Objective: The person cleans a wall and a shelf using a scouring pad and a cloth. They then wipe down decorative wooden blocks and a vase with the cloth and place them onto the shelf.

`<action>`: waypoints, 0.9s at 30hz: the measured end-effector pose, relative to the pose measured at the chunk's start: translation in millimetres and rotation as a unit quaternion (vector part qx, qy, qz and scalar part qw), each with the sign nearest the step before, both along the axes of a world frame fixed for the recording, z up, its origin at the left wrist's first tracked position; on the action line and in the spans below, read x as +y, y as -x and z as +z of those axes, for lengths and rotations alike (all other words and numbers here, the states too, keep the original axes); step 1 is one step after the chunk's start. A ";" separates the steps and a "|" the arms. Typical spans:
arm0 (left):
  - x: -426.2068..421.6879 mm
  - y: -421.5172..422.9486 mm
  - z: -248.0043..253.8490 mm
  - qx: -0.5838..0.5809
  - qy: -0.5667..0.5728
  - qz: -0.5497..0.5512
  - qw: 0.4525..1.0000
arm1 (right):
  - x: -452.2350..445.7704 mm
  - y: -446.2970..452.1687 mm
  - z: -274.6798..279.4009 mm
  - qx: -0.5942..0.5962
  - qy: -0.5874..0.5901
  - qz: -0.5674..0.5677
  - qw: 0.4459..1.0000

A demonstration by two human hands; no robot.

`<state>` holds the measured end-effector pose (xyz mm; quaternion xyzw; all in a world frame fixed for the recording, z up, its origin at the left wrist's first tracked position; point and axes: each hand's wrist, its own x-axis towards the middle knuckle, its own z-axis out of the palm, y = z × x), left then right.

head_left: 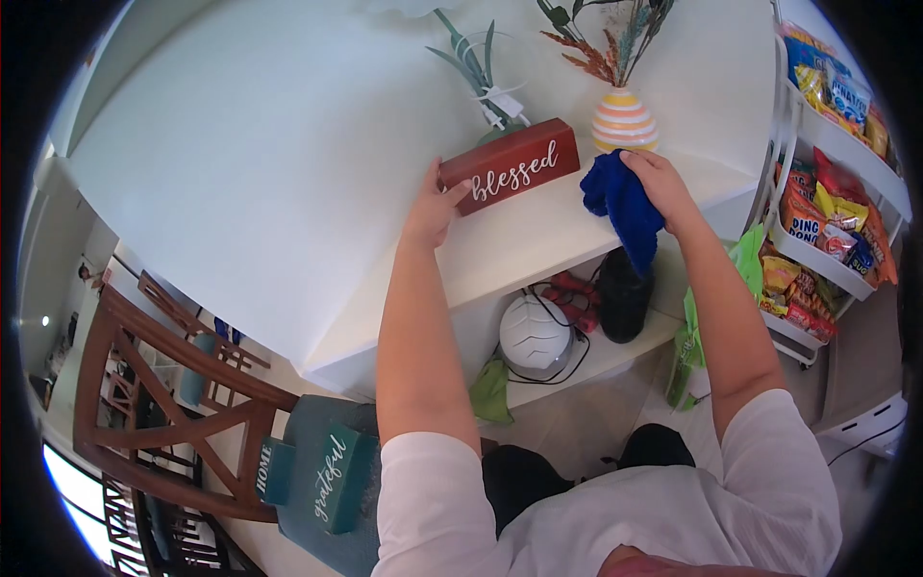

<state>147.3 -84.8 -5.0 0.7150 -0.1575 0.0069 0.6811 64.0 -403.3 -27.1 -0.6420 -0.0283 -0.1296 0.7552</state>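
Note:
My left hand (437, 204) grips the left end of a red block sign (524, 165) lettered "blessed", which rests on the white shelf (385, 306). In my right hand (659, 188) hangs a dark blue cloth (623, 207), bunched under the fingers at the shelf's front edge. Just behind the cloth stands a striped vase (625, 120) in yellow, orange and white, holding dried stems. A green-leaved stem with a white cable and plug (502, 101) is behind the sign; its base is partly hidden.
On the lower shelf are a white rounded device (536, 332) with a black cord and a black cylindrical object (625, 296). A snack rack (832, 245) stands at right. On the chair (183, 399) at left lie teal "grateful" (338, 481) and "HOME" (275, 471) blocks.

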 end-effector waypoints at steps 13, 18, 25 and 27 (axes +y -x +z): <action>27.4 107.1 39.7 -0.146 -0.329 0.137 0.923 | -31.8 -31.0 -20.8 -0.008 0.070 0.007 0.997; 124.8 262.7 47.0 -0.231 -0.469 0.040 0.851 | -31.0 -27.6 -16.0 0.025 -0.003 0.039 0.999; 344.3 407.5 -0.4 0.138 -0.480 0.508 0.701 | -21.8 -18.3 -11.8 0.015 0.049 0.010 0.999; 333.3 422.8 -11.7 0.199 -0.440 0.467 0.741 | -22.5 -18.9 -13.5 0.024 0.045 0.003 0.999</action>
